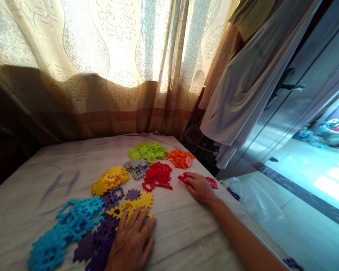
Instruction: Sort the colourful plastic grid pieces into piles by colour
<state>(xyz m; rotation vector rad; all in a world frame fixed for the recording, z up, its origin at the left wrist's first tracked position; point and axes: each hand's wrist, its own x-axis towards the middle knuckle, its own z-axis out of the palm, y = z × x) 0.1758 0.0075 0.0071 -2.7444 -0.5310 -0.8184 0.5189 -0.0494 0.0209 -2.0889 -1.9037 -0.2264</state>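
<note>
My left hand point(132, 241) lies spread over the near edge of some yellow pieces point(130, 205), its fingers apart, beside purple pieces point(106, 229). Over at the right edge of the cloth-covered surface, my right hand point(199, 186) has its fingers bent down on red pieces point(183, 177); another red piece point(211, 182) shows just beyond it. A red pile point(157, 175) lies left of that hand. Blue pieces point(79, 216) are heaped at the left, below a yellow pile point(110, 180).
Green point(147, 151), grey point(137, 167) and orange point(180, 158) piles sit toward the back. A curtain point(115, 94) hangs behind. Clothes point(237, 86) hang at the right by a door point(293, 90). A plastic bag point(251, 199) lies on the floor.
</note>
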